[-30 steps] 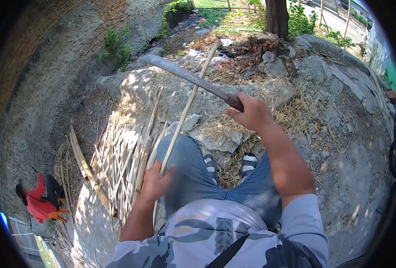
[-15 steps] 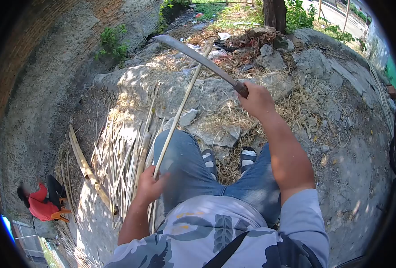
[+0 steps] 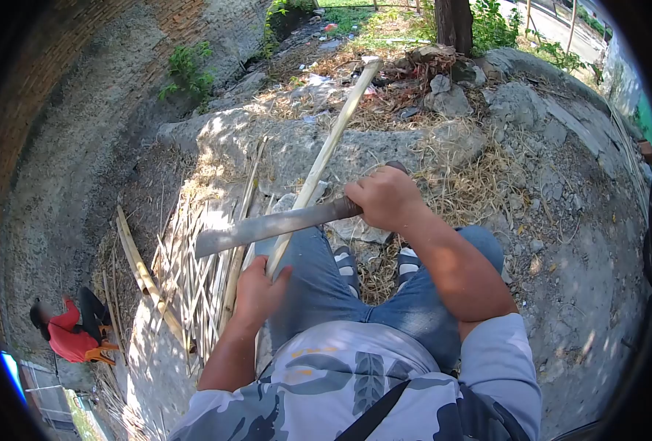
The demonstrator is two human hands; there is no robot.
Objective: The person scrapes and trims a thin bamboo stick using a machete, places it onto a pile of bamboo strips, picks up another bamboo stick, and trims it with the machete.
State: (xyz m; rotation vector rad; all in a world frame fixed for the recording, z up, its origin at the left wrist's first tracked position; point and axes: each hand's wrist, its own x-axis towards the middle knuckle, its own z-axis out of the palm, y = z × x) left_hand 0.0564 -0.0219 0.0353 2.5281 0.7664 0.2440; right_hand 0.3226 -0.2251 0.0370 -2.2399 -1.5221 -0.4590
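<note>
The left hand [image 3: 261, 292]'s grip curls around a long, pale bamboo strip [image 3: 331, 143], the right hand [image 3: 386, 197]'s around the brown handle of a grey, broad-bladed metal machete [image 3: 256, 229] crossing the strip.

The person's right hand [image 3: 386, 197] grips a long grey metal machete [image 3: 267, 226] by its brown handle [image 3: 346, 208], crossing in front of a pale bamboo strip [image 3: 326, 154] held in the left hand [image 3: 260, 294]. Thin, straw-coloured strips [image 3: 202, 268] lie heaped beside the blue-jeaned left leg [image 3: 305, 273].

1 tree trunk [image 3: 454, 28] nr rocks [image 3: 449, 104]
</note>
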